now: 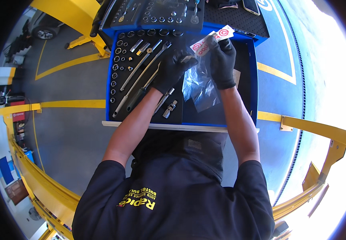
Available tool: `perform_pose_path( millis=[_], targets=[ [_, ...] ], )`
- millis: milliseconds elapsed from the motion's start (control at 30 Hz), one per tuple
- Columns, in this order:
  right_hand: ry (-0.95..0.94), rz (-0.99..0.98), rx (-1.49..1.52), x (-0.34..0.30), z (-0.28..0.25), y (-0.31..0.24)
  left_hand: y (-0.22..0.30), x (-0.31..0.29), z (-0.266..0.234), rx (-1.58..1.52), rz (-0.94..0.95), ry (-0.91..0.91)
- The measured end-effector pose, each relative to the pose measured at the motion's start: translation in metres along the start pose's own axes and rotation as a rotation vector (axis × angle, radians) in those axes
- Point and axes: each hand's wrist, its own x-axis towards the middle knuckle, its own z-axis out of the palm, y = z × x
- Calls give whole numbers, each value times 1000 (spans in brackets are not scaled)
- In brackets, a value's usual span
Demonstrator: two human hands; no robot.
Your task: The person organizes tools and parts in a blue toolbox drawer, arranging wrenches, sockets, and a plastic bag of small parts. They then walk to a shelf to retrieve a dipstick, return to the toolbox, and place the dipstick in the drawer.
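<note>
Bag: clear plastic bag with a white-and-red card header, held up over the open blue tool drawer, right half of it.
Left hand: black-gloved left hand, fingers pinched on the bag's upper left edge, just below the header.
Right hand: black-gloved right hand, fingers closed on the bag's top right, by the header.
Bag contents: too crumpled and shiny to tell.
Drawer, left half: rows of small sockets down the left side; long ratchet handles and extension bars lying diagonally, just left of the left hand.
Below left wrist: two short metal adapters on the dark liner.
Above drawer: second black tool tray with more sockets.
Around: grey floor with yellow lines, yellow lift arms on the right.
</note>
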Motion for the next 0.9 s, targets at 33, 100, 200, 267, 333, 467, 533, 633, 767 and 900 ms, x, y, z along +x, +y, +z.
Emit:
perform_pose_path(
  millis=[33, 100, 200, 267, 333, 467, 533, 633, 767, 900],
  targets=[
    [12, -9, -33, 0, 0, -2, 3, 1, 0, -58, -26, -10],
    [23, -23, -47, -1, 1, -4, 11, 1, 2, -139, -29, 1],
    [7, -32, -92, -3, 2, -6, 9, 3, -3, -202, -100, -74],
    [-3, -41, -132, -4, 3, -8, 8, 3, -7, -274, -108, -79],
    [-4, -66, -172, -4, 6, -10, 8, 4, -10, -328, -122, -71],
    [-47, -100, -236, -1, 0, -9, 8, 3, -10, -393, -155, -39],
    [-43, -100, -208, -2, 1, -11, 8, 3, -10, -411, -170, -43],
    [-69, -95, -251, -1, -1, -12, 10, 4, -9, -412, -191, -72],
    [-20, -64, -259, 0, 0, -10, 5, 2, -10, -408, -161, -110],
    [-72, -20, -343, -2, 1, -12, -7, 2, -11, -361, -163, -120]
  ],
)
